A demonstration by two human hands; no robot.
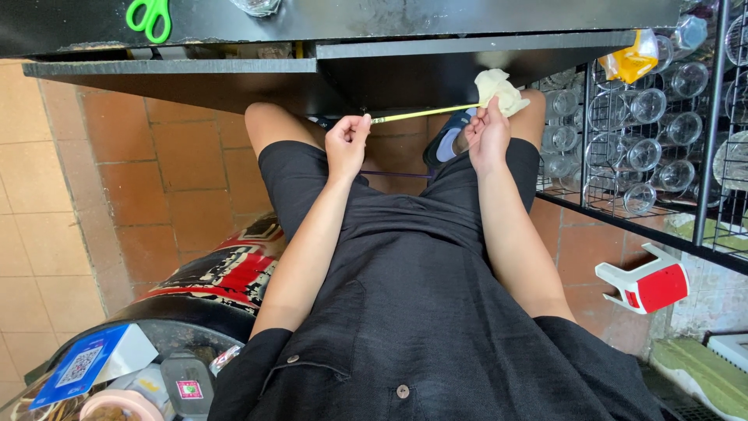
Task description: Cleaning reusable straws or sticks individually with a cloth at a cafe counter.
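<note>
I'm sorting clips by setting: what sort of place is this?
Probably a drinks stall or small café's work area: wire racks of upturned glasses, a dark counter with green scissors, and a terracotta tile floor.

You get even daylight, sharp centre; deep shadow under the black shelf (179,78) at 12 o'clock, edges bowed.
</note>
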